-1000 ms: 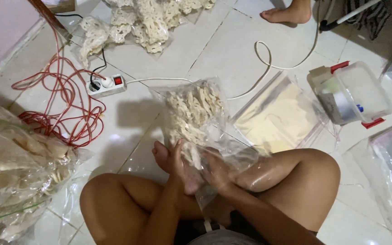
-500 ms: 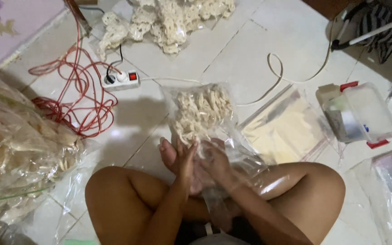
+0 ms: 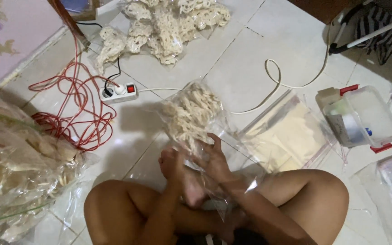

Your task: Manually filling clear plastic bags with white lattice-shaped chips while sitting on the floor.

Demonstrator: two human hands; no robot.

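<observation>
The person sits cross-legged on the tiled floor (image 3: 250, 50). The left hand (image 3: 175, 165) and right hand (image 3: 216, 161) both close around the lower end of a clear bag (image 3: 191, 115) of pale crackers, held tilted above the feet. Beyond lie flat bags (image 3: 286, 134), a power strip (image 3: 119, 93), red cable (image 3: 75, 115) and a cracker pile (image 3: 169, 22).

Both forearms are bare, with no sleeves, and so are the left hand (image 3: 174, 164) and the right hand (image 3: 215, 163) — no rings, watch or bracelets show on either. The legs are bare too, knees and thighs uncovered, and a bare foot shows between them. At the bottom edge a small strip of clothing — dark with a pale band — is partly hidden.
</observation>
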